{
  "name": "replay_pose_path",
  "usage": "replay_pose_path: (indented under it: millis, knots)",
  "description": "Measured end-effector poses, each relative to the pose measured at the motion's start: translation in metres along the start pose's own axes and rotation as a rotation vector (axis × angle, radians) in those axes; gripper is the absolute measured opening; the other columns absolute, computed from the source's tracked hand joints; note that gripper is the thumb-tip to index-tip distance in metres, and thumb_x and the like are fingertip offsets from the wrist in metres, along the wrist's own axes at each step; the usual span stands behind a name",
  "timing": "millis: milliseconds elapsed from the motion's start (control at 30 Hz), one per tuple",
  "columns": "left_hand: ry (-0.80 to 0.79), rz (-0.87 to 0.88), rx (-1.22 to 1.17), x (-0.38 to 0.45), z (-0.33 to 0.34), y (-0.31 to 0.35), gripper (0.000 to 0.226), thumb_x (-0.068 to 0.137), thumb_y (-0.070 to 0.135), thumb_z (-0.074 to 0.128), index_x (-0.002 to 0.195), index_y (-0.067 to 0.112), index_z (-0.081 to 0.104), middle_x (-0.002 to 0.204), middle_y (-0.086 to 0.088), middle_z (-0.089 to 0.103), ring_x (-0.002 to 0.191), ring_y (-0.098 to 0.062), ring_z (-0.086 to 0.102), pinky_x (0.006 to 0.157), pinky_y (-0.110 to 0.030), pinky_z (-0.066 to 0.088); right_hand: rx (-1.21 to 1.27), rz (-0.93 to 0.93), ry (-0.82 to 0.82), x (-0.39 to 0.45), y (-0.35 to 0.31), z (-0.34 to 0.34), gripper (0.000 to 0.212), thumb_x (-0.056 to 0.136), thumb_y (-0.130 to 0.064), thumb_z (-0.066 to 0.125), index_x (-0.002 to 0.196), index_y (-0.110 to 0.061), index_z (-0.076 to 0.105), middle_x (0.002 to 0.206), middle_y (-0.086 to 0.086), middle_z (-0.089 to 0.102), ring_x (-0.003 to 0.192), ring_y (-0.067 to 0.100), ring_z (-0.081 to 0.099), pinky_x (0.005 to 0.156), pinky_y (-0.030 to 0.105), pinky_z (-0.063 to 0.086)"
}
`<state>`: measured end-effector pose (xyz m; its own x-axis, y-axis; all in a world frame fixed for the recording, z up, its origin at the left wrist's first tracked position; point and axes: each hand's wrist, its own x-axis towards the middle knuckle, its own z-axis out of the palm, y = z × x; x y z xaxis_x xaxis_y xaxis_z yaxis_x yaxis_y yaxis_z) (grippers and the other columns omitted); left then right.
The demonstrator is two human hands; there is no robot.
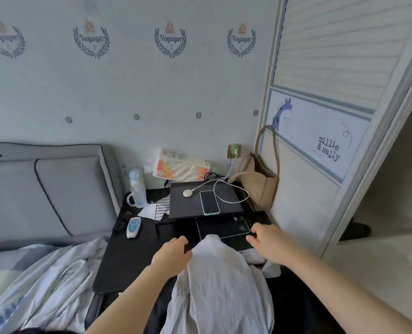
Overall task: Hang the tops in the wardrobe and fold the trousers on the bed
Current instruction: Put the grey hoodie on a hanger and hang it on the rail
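A white garment [220,283] is draped over something tall in front of me, hanging down toward the bottom of the view. My left hand [172,250] rests at its upper left edge with fingers apart. My right hand [266,241] hovers at its upper right, fingers spread, holding nothing. The wardrobe [320,97] with its slatted sliding door stands on the right, its open dark interior [397,179] at the far right. The bed [12,268] with crumpled white bedding [55,280] lies at the lower left.
A black bedside desk [132,256] carries a phone [209,202] on a charging cable, a remote [133,226], a bottle [137,188] and a tissue pack [179,165]. A beige bag [260,184] hangs by the wardrobe. The grey headboard [48,191] is at the left.
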<state>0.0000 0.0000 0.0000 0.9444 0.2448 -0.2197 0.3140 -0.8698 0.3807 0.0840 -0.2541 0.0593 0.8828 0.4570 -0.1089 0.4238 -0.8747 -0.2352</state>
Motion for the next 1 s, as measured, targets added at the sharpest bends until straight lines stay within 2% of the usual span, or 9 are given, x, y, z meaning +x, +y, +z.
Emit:
replay_pose_path:
  millis: [200,300,367,500,600,700,767,900,1000]
  knots:
    - [-0.244,-0.278,-0.232,0.066,0.039,-0.017,0.053,0.098,0.042,0.043,0.138,0.008,0.038,0.127,-0.010,0.053,0.097,-0.023,0.054,0.092,-0.035,0.049,0.188,0.203,-0.313,0.058,0.002,0.042,0.047,0.097,-0.046,0.040,0.097,-0.005,0.062,0.098,0.009,0.066,0.089,0.025,0.061,0.076,0.034,0.045]
    - [-0.310,-0.390,-0.453,0.082,0.051,-0.020,0.068,0.093,0.037,0.053,0.146,0.008,0.024,0.132,-0.011,0.051,0.099,-0.022,0.053,0.078,-0.029,0.046,0.233,0.238,-0.376,0.075,-0.006,0.061,0.055,0.092,-0.057,0.039,0.097,-0.007,0.062,0.096,0.007,0.065,0.085,0.022,0.062,0.078,0.036,0.048]
    - [-0.321,-0.486,-0.628,0.094,0.060,-0.025,0.080,0.085,0.030,0.064,0.148,0.009,0.020,0.119,-0.010,0.053,0.093,-0.023,0.056,0.067,-0.028,0.046,0.214,0.252,-0.436,0.087,-0.014,0.074,0.055,0.089,-0.059,0.041,0.097,-0.008,0.059,0.096,0.006,0.062,0.083,0.024,0.058,0.074,0.035,0.046]
    - [-0.246,-0.659,-0.906,0.107,0.067,-0.033,0.048,0.078,0.002,0.070,0.116,-0.002,0.040,0.090,-0.017,0.052,0.077,-0.027,0.050,0.068,-0.034,0.043,0.191,0.204,-0.471,0.096,-0.031,0.091,0.026,0.087,-0.039,0.055,0.092,-0.013,0.059,0.094,0.005,0.061,0.099,0.028,0.060,0.075,0.033,0.042]
    - [-0.180,-0.728,-1.149,0.108,0.058,-0.035,0.034,0.080,-0.009,0.068,0.097,-0.001,0.039,0.095,-0.021,0.055,0.088,-0.036,0.058,0.073,-0.042,0.051,0.277,0.136,-0.366,0.097,-0.031,0.100,0.021,0.089,-0.016,0.049,0.068,-0.019,0.046,0.080,0.004,0.053,0.092,0.031,0.057,0.065,0.034,0.037]
    - [-0.263,-0.727,-1.319,0.100,0.037,-0.030,0.045,0.079,0.002,0.073,0.119,-0.006,0.054,0.109,-0.025,0.064,0.096,-0.039,0.065,0.073,-0.044,0.054,0.450,0.074,-0.139,0.088,-0.032,0.088,0.013,0.093,-0.015,0.047,0.087,-0.020,0.057,0.086,-0.002,0.055,0.081,0.020,0.055,0.064,0.029,0.037]
    - [-0.299,-0.691,-1.381,0.091,0.019,-0.023,0.036,0.083,0.013,0.073,0.115,0.001,0.063,0.106,-0.022,0.069,0.092,-0.035,0.066,0.073,-0.042,0.053,0.556,0.030,0.002,0.074,-0.034,0.071,0.016,0.096,-0.016,0.049,0.106,-0.020,0.061,0.088,-0.009,0.056,0.074,0.007,0.053,0.064,0.016,0.039]
    - [-0.278,-0.592,-1.474,0.063,-0.024,-0.002,0.032,0.081,0.024,0.077,0.106,0.005,0.068,0.103,-0.018,0.071,0.092,-0.031,0.066,0.078,-0.043,0.053,0.653,-0.093,0.155,0.023,-0.036,0.038,0.019,0.098,-0.015,0.048,0.111,-0.020,0.062,0.092,-0.007,0.064,0.076,0.004,0.057,0.068,0.013,0.042]
    - [-0.123,-0.474,-1.471,0.031,-0.047,0.020,0.034,0.080,0.018,0.077,0.111,0.009,0.066,0.101,-0.015,0.070,0.086,-0.030,0.066,0.067,-0.040,0.053,0.715,-0.165,0.189,-0.029,-0.031,0.023,0.022,0.097,-0.010,0.050,0.107,-0.018,0.067,0.096,-0.008,0.068,0.087,0.003,0.062,0.075,0.014,0.044]
